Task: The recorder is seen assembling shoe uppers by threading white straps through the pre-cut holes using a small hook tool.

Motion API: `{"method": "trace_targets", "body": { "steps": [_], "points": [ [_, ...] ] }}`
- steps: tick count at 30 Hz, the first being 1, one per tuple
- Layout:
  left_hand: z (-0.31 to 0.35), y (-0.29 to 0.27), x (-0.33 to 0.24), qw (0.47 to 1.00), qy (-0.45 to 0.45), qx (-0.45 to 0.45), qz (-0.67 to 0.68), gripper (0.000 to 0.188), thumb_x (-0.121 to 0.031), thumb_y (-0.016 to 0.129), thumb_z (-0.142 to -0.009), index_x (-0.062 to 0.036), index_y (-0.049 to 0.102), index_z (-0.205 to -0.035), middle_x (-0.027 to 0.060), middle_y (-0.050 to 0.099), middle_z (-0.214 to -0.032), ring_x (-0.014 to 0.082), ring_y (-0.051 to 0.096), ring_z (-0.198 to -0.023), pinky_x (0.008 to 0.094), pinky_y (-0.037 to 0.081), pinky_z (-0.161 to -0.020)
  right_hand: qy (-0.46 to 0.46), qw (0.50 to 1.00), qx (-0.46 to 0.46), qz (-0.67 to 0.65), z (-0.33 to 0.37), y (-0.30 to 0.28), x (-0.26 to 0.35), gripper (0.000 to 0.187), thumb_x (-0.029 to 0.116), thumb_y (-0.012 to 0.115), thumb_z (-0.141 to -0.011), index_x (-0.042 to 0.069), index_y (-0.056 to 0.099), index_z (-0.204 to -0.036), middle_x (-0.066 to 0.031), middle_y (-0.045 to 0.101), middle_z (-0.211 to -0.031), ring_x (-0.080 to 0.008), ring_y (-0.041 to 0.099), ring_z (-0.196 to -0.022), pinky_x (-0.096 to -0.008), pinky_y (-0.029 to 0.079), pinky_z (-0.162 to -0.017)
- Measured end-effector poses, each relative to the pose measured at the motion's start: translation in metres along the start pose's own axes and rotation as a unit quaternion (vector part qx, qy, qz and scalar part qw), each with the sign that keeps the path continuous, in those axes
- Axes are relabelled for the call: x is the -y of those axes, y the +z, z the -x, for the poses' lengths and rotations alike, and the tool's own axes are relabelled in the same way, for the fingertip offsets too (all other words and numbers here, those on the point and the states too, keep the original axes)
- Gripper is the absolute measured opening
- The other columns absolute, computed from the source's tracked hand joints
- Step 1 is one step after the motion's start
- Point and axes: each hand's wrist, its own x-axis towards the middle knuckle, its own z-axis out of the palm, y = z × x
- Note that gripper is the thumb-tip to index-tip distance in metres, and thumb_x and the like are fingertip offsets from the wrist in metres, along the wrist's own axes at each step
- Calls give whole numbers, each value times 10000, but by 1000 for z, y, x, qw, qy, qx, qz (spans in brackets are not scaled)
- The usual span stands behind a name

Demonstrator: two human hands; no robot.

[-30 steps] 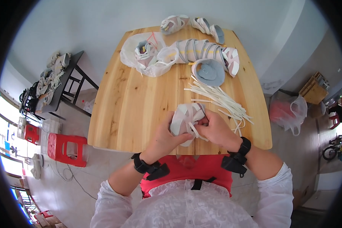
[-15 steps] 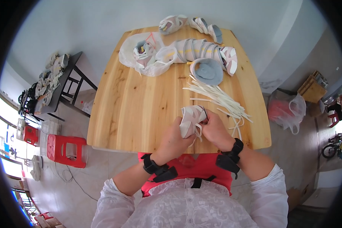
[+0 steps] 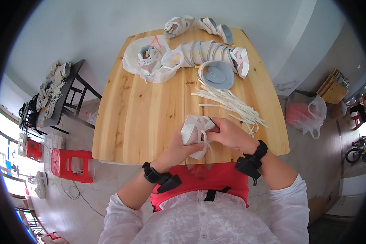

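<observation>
A small white and pink shoe (image 3: pixel 194 129) is held over the near edge of the wooden table (image 3: pixel 142 110). My left hand (image 3: pixel 178 147) cups it from below and behind. My right hand (image 3: pixel 228 134) grips its front, fingers at the lacing area, with a white lace hanging down. A loose bundle of white laces (image 3: pixel 232 103) lies on the table just beyond my right hand.
A row of similar shoes (image 3: pixel 213 53) and a stack of grey insoles (image 3: pixel 218 75) lie at the far side, next to a clear plastic bag (image 3: pixel 150 57) holding shoes. A dark side table (image 3: pixel 55 95) with more shoes stands left; red stools (image 3: pixel 71 164) and a bagged red bin (image 3: pixel 305 112) flank the table.
The shoe and both hands have stayed at the near edge, shifting slightly right; the shoe has been turned in my hands so its sole side now faces left.
</observation>
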Motion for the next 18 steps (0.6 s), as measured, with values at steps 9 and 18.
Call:
{"method": "trace_targets", "body": {
  "steps": [9,18],
  "points": [
    [-1,-4,4,999,-11,6,47,562,-67,735,-762,-24,458,-1249,57,576,-1114,143,547,-1025,317,456,-897,2,974,-9,-228,-4,8,-10,339,6,619,-807,-6,569,-1142,-63,640,-1037,-129,614,-919,-277,470,-845],
    [-2,-7,7,997,-8,-11,82,512,-13,711,-765,-17,490,-1226,57,596,-1108,144,562,-1027,323,465,-901,16,996,-7,-91,-1,14,-13,258,89,640,-830,-35,599,-1052,-48,649,-937,-92,593,-823,-259,477,-749]
  ]
}}
